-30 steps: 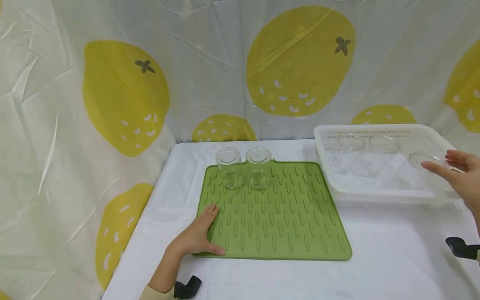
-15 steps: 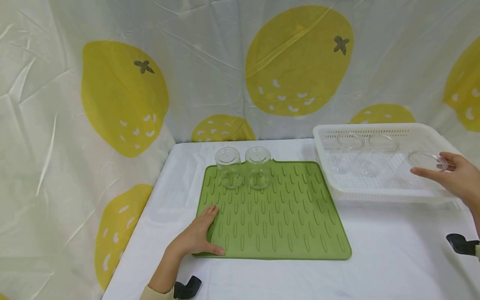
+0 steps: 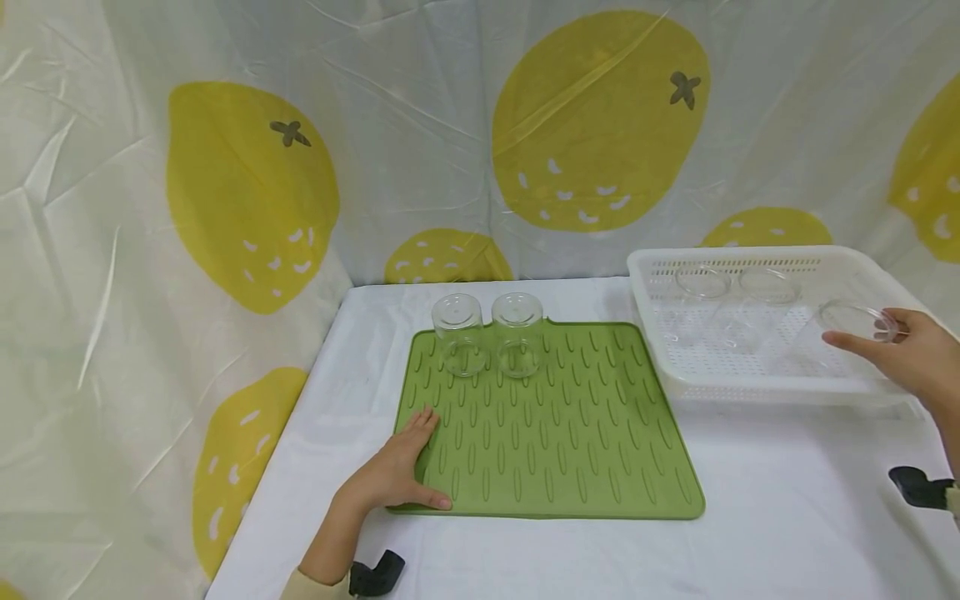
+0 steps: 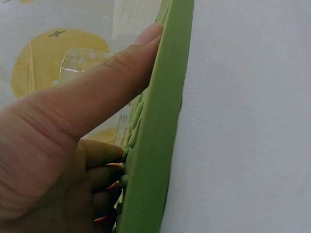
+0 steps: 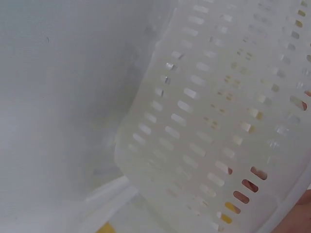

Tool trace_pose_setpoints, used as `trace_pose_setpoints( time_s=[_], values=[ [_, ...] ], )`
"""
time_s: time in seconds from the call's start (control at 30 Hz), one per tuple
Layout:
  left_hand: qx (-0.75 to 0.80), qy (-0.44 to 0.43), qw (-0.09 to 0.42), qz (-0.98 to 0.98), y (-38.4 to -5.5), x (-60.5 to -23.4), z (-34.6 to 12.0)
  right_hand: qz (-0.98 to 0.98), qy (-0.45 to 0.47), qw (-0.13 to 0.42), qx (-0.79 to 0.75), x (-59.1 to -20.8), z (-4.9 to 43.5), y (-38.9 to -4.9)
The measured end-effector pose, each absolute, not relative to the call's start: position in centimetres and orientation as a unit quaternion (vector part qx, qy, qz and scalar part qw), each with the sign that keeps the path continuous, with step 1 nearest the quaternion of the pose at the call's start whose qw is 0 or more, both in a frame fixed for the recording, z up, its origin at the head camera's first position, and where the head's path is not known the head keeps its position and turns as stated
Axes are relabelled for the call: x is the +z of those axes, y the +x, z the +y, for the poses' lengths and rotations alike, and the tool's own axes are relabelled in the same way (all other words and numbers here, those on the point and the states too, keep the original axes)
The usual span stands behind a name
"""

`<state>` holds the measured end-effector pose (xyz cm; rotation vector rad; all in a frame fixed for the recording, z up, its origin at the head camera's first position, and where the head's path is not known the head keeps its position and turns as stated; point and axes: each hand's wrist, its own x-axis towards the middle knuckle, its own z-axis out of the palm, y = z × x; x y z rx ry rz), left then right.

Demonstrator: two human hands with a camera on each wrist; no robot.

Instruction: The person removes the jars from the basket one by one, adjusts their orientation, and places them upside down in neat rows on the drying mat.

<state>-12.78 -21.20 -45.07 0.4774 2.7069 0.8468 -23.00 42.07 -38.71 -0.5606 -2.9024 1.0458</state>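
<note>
My left hand (image 3: 397,467) lies with spread fingers on the front left corner of a green ribbed silicone drying mat (image 3: 570,433). In the left wrist view, its thumb (image 4: 97,94) extends along the mat's edge (image 4: 160,126). Two clear glasses, a left one (image 3: 459,337) and a right one (image 3: 517,337), stand upside down at the mat's back left. On the far right, my right hand (image 3: 918,354) grips a clear glass (image 3: 847,315) near its rim, inside a white perforated basket (image 3: 780,390). The basket's wall (image 5: 189,111) hides most of that hand in the right wrist view.
Two more clear glasses, one at the left (image 3: 702,285) and one beside it (image 3: 768,287), sit at the back of the basket. A white cloth (image 3: 780,517) covers the table. Behind it hangs a lemon-print curtain (image 3: 420,125).
My right hand has moved slightly left, over the basket, and its fingers have closed on the front right glass. The left hand and the glasses on the mat have stayed put.
</note>
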Motion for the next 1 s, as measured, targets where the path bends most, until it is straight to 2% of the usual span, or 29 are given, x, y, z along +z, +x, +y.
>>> trace_pose_setpoints(
  time_s=[0.33,0.63,1.0],
  values=[
    [0.295,0.162,0.133,0.932,-12.7,-45.0,-21.1,-0.924,-0.184,0.007,0.336,-38.2,41.7,-22.8],
    [0.297,0.166,0.129,0.931,-12.6,-44.9,-21.2,-0.912,-0.209,0.032,0.352,-38.2,41.7,-22.4],
    [0.299,0.163,0.132,0.931,-12.6,-44.8,-21.1,-0.905,-0.174,0.070,0.382,-37.0,40.7,-21.7]
  ],
)
